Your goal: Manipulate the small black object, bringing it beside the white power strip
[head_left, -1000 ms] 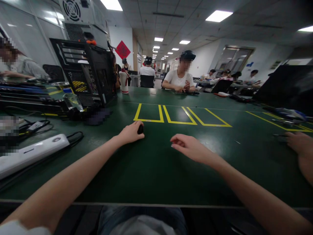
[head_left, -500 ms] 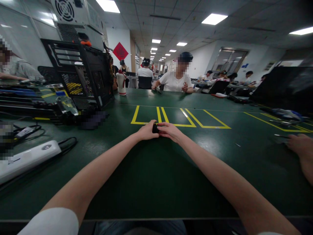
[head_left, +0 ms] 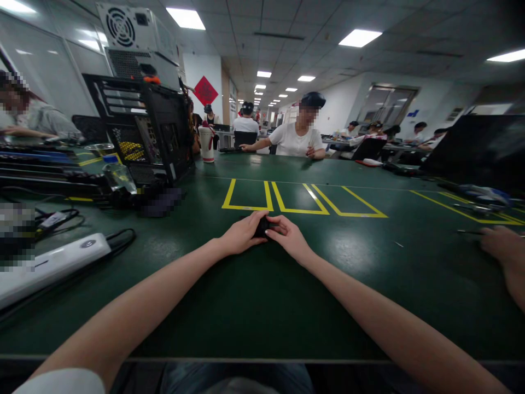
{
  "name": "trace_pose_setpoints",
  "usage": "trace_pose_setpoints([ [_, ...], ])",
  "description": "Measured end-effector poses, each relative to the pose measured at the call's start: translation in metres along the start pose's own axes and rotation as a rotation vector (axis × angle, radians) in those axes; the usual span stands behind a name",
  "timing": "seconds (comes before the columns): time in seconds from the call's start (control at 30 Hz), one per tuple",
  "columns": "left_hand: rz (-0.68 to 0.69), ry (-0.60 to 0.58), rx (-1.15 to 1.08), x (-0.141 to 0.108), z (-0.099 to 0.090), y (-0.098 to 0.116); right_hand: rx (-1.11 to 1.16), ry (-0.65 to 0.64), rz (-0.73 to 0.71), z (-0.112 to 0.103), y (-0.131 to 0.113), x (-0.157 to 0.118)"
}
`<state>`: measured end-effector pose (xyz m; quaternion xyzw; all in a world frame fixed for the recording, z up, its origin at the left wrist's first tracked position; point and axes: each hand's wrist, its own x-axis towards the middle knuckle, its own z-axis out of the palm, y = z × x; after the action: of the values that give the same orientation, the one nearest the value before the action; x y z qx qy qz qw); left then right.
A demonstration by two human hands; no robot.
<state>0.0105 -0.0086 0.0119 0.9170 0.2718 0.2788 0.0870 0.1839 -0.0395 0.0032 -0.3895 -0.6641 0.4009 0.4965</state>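
Head view, small black object: one, dark, at [head_left: 261, 226], lay between the two hands low over the green table [head_left: 262, 306], just on the wearer's side of the yellow tape outlines [head_left: 303, 212]; whether it touched the surface could not be told.
Left hand: one, bare, at [head_left: 245, 234], curled round the object's left side, fingers over the far part and thumb on the near part.
Right hand: one, bare, at [head_left: 290, 239], thumb and fingertips closed on the object's right side.
Nearer hand: left by a little, its grip the fuller; both touched the object.
Long axis: not determinable, fingers covering most of the shape.
Surroundings: white power strip [head_left: 69, 257] well apart to the left; a co-worker's hand [head_left: 502, 249] at the far right; a person in a white shirt [head_left: 293, 139] across the table.
Change over one second: hands formerly apart, object in the left alone, had met.
Change over half a second: hands and object had shifted slightly toward the wearer, away from the tape; the person opposite had stretched one arm sideways.
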Motion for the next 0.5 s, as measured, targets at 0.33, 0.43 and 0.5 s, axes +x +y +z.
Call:
trace_pose_setpoints([
  [0.33,-0.04,0.0,0.172,0.0001,0.0006,0.0012,0.027,0.038,0.009,0.0022,0.0016,0.0047],
  [0.43,-0.011,-0.016,0.115,-0.0001,0.0017,0.0002,-0.027,0.011,0.025,0.002,0.0012,0.005],
  [0.5,-0.016,-0.009,0.106,-0.0005,0.0021,-0.0003,-0.04,-0.012,0.04,0.0014,0.0014,0.0049],
])
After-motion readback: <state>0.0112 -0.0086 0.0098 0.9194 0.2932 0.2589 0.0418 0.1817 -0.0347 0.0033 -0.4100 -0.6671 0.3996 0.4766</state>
